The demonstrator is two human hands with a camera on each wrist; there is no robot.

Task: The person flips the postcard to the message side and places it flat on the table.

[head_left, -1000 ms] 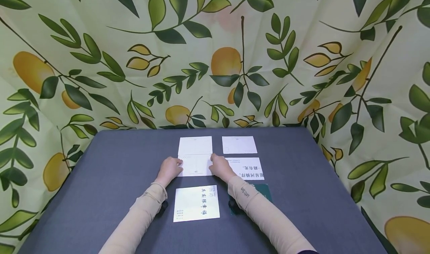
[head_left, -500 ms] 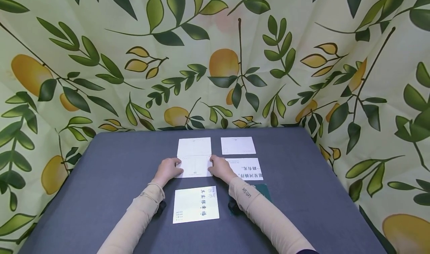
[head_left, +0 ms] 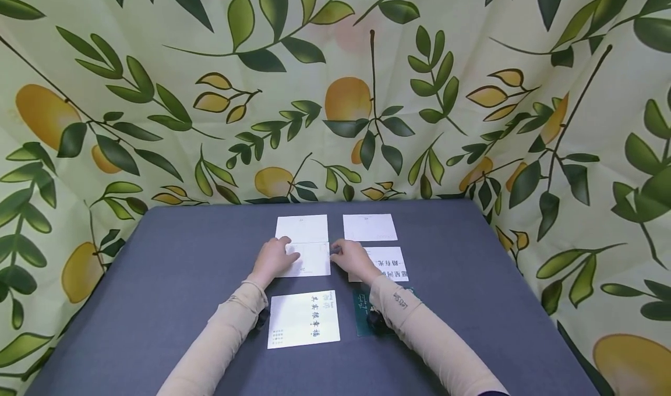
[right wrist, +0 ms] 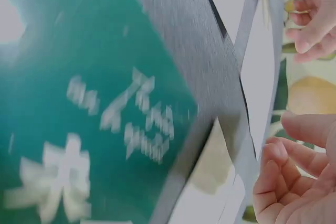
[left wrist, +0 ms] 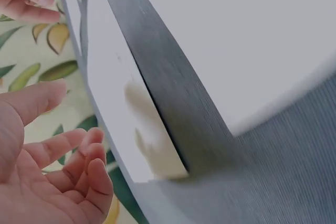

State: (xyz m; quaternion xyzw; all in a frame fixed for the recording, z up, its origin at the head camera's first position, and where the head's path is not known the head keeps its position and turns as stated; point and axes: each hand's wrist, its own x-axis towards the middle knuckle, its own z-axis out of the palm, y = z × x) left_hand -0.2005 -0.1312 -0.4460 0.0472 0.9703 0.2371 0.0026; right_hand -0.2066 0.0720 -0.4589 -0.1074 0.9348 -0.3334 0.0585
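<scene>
Two white cards lie one behind the other left of centre: the nearer card [head_left: 316,261] and the farther card [head_left: 302,227], their edges meeting. My left hand [head_left: 274,259] hovers over the nearer card's left side, thumb and fingers spread, holding nothing. Beside that card's right edge is my right hand [head_left: 356,260], above a white card with printed characters [head_left: 392,259] that it partly covers. Its fingers [right wrist: 270,177] are loosely bent with nothing between them. The left wrist view likewise shows the left fingers [left wrist: 94,156] apart from the cards.
Nearer the front lies a white card with a column of characters [head_left: 301,320]. A green card [head_left: 363,314] is partly under the right forearm. Another white card [head_left: 370,227] lies at the back right. A leaf-patterned cloth [head_left: 293,122] hangs behind the dark table [head_left: 199,256].
Both hands have let go of the nearer white card's side edges. The left hand has moved right and up over it, the right hand slightly right. The cards keep their layout.
</scene>
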